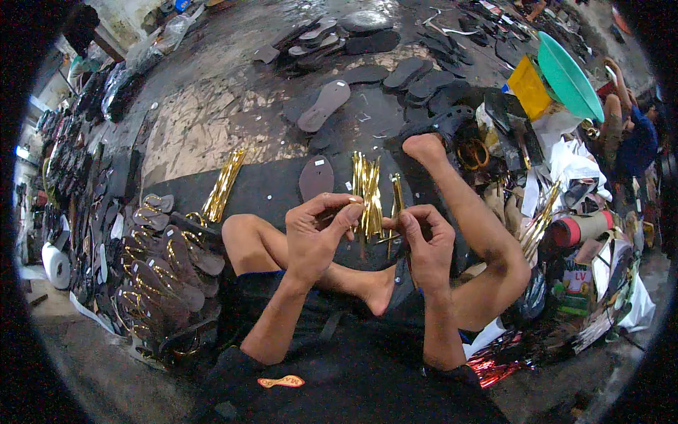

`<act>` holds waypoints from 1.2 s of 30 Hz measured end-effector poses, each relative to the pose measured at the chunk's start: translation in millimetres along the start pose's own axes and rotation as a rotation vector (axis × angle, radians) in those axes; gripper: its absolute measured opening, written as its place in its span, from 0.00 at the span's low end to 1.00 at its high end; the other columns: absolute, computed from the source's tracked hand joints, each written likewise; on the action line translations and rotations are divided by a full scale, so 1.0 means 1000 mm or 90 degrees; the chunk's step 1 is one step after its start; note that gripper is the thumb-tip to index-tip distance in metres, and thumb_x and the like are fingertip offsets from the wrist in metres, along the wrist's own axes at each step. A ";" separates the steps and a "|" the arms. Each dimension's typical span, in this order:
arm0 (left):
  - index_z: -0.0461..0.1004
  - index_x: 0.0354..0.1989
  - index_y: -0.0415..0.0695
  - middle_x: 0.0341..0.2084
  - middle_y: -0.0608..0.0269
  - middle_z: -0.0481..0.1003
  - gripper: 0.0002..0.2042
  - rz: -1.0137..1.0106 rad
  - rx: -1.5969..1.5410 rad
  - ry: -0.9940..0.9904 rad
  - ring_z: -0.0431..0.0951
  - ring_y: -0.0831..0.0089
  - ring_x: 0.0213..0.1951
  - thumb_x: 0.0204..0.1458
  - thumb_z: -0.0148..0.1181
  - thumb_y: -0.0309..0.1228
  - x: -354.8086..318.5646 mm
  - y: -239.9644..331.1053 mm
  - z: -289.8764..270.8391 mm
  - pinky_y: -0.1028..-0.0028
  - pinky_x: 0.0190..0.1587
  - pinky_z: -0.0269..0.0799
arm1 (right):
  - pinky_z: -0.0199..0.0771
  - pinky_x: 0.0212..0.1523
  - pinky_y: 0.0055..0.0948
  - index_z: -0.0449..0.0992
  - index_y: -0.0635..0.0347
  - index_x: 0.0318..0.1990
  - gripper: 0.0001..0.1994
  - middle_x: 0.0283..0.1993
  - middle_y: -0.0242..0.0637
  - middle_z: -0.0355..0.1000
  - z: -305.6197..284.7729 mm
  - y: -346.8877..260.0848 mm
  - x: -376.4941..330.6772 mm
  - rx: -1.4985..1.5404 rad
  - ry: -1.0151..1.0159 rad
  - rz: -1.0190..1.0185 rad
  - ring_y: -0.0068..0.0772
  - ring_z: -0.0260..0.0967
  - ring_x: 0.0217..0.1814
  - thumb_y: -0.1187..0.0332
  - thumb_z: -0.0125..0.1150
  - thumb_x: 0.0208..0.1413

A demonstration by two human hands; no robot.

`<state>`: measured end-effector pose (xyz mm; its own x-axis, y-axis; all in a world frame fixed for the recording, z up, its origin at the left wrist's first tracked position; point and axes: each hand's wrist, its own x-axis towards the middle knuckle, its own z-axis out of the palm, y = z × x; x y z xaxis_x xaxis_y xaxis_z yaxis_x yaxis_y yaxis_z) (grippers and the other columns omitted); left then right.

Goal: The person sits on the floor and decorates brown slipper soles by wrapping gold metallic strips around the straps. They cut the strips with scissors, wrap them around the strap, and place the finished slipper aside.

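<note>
My left hand pinches the end of a thin gold strip between thumb and fingers. My right hand is curled close beside it, its fingers closed on another gold strip. Both hands hover over a bundle of gold strips that lies on a dark mat in front of me. A single brown sole rests on that mat just left of the bundle. I sit on the floor with one leg folded under my hands and the other stretched forward.
A stack of dark sandals with gold straps is at my left, another bunch of gold strips beyond it. Loose soles lie on the floor ahead. A green basin, yellow box and tape roll crowd the right, near another person.
</note>
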<state>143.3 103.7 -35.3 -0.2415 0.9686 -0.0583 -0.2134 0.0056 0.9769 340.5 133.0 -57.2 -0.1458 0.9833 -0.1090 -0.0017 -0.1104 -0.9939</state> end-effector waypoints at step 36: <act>0.74 0.59 0.30 0.51 0.45 0.79 0.35 -0.049 0.615 0.186 0.79 0.53 0.53 0.48 0.78 0.43 0.107 -0.194 -0.133 0.58 0.58 0.74 | 0.77 0.34 0.36 0.78 0.51 0.34 0.08 0.30 0.32 0.74 0.009 -0.007 0.032 -0.580 0.064 -0.452 0.38 0.77 0.34 0.62 0.73 0.56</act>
<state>32.9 173.2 -258.6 -0.5086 0.8596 -0.0492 0.5887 0.3888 0.7087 327.2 163.8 -54.0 -0.3191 0.7934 0.5184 0.6676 0.5764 -0.4712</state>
